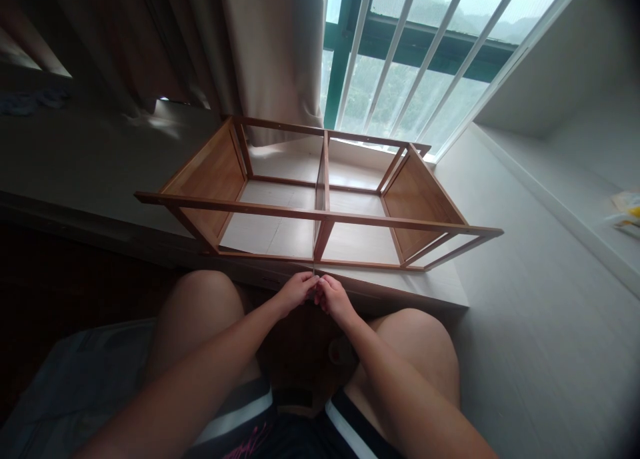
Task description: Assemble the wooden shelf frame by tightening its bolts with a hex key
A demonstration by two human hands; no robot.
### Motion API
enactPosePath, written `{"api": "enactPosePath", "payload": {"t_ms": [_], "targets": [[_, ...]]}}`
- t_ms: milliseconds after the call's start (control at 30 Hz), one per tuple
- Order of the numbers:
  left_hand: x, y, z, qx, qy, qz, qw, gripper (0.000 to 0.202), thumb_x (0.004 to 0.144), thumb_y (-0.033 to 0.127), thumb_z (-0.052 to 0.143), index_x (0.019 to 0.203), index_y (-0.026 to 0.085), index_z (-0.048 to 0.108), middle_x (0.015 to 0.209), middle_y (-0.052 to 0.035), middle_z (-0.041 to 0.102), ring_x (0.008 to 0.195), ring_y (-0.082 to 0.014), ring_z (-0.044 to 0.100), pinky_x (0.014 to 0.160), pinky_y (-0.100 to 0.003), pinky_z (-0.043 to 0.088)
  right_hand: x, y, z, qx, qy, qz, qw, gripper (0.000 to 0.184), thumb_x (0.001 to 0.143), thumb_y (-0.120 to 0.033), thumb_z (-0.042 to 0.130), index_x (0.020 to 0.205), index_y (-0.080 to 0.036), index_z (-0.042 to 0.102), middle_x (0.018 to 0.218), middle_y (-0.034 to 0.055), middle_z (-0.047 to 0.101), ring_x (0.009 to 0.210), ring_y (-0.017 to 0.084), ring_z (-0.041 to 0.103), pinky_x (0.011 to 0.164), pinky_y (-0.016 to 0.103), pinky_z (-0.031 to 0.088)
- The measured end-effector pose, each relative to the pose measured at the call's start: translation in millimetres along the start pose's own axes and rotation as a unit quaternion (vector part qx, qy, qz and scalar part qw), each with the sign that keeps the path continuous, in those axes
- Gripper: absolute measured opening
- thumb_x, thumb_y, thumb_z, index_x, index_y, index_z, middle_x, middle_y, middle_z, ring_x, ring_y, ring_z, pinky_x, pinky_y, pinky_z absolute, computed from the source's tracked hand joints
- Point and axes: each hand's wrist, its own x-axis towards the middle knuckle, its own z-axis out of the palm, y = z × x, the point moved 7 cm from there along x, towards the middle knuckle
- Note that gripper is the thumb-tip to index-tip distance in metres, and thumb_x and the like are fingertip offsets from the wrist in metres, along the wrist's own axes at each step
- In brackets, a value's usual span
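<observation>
A brown wooden shelf frame [325, 216] lies on its side on a pale ledge, its solid panels standing upright at both ends and in the middle. Just in front of its middle panel, my left hand [299, 291] and my right hand [334, 298] meet with fingers pinched. Between the fingertips a thin rod-like tool [313, 268] rises toward the front lower end of that panel. Both hands appear closed around its lower part, which the fingers hide. Whether its tip sits in the wood is too small to tell.
The pale ledge [440, 286] ends just beyond my knees. A wall [530, 299] rises on the right. Behind the frame are a curtain [275, 52] and a barred window [415, 66]. A small pale round object [340, 351] lies in shadow between my legs.
</observation>
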Motion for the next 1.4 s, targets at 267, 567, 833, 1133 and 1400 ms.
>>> {"api": "enactPosePath", "payload": {"t_ms": [267, 567, 833, 1133, 1400], "targets": [[2.3, 0.1, -1.5, -0.002, 0.012, 0.004, 1.0, 0.049, 0.07, 0.064, 0.058, 0.064, 0.018, 0.042, 0.05, 0.0076, 0.03, 0.04, -0.0023, 0.027, 0.043, -0.021, 0.015, -2.5, -2.7, 2.4, -0.006, -0.01, -0.017, 1.0, 0.035, 0.089, -0.048, 0.036, 0.077, -0.017, 0.047, 0.052, -0.0026, 0.053, 0.037, 0.007, 0.04, 0.036, 0.019, 0.028], [2.1, 1.2, 0.0, 0.005, 0.01, 0.015, 1.0, 0.062, 0.068, 0.077, 0.049, 0.068, 0.015, 0.049, 0.049, 0.0065, 0.038, 0.039, -0.003, 0.033, 0.041, -0.02, 0.018, 1.3, 1.0, 2.9, -0.042, -0.012, -0.022, 0.999, 0.046, 0.088, -0.059, 0.035, 0.08, -0.016, 0.05, 0.053, -0.0016, 0.053, 0.037, 0.007, 0.04, 0.036, 0.019, 0.028], [-7.2, 15.2, 7.0, 0.02, -0.02, 0.046, 0.999, 0.057, 0.071, 0.07, 0.052, 0.067, 0.014, 0.052, 0.052, -0.0001, 0.055, 0.044, -0.0083, 0.051, 0.044, -0.019, 0.026, 0.5, 1.7, 7.8, -0.01, -0.019, 0.005, 1.0, 0.051, 0.085, -0.064, 0.035, 0.073, -0.016, 0.047, 0.053, 0.0, 0.053, 0.036, 0.007, 0.041, 0.035, 0.019, 0.027], [-1.2, 8.1, 4.7, 0.037, -0.027, 0.038, 0.998, 0.055, 0.073, 0.068, 0.051, 0.067, 0.014, 0.052, 0.048, 0.0009, 0.052, 0.041, -0.007, 0.047, 0.042, -0.018, 0.022, -1.4, 4.0, 10.0, 0.004, -0.018, 0.018, 1.0, 0.057, 0.083, -0.07, 0.034, 0.071, -0.016, 0.047, 0.053, 0.0011, 0.054, 0.035, 0.007, 0.04, 0.031, 0.019, 0.026], [3.6, 3.0, 3.2, 0.043, -0.022, 0.027, 0.998, 0.055, 0.072, 0.069, 0.052, 0.067, 0.014, 0.051, 0.047, 0.0014, 0.051, 0.039, -0.0063, 0.044, 0.041, -0.019, 0.02, 1.2, 7.9, 9.1, 0.005, -0.02, 0.022, 1.0, 0.055, 0.084, -0.067, 0.034, 0.07, -0.016, 0.049, 0.053, 0.001, 0.054, 0.034, 0.007, 0.04, 0.03, 0.019, 0.025]]}}
